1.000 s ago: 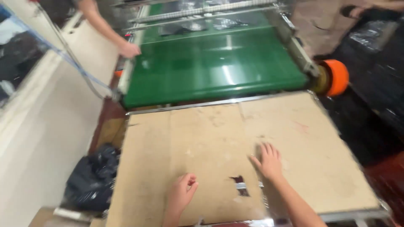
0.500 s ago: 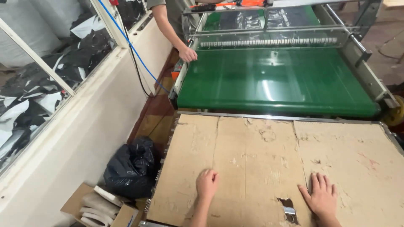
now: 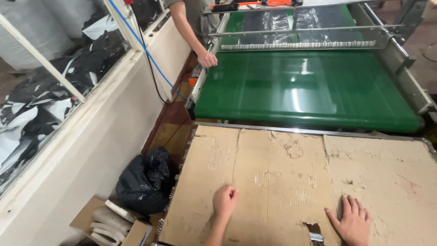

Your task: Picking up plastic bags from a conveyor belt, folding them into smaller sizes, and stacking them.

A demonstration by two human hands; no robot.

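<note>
My left hand (image 3: 226, 201) rests as a loose fist on the worn cardboard sheet (image 3: 282, 173) that covers the table, with nothing in it. Flat on the same cardboard lies my right hand (image 3: 351, 223), fingers spread, just right of a torn hole (image 3: 314, 229) where metal shows through. Beyond the cardboard runs a green conveyor belt (image 3: 300, 91). Another person's hand (image 3: 207, 59) rests on the belt's left frame.
A black plastic bag (image 3: 144, 180) and an open carton of white rolls (image 3: 111, 222) sit on the floor at the left. A white wall with windows (image 3: 68, 105) runs along the left. A blue cable (image 3: 150, 59) hangs by it.
The view has swung left and slightly closer. Both my hands stay on the cardboard in much the same pose. The other person's hand remains at the belt's frame.
</note>
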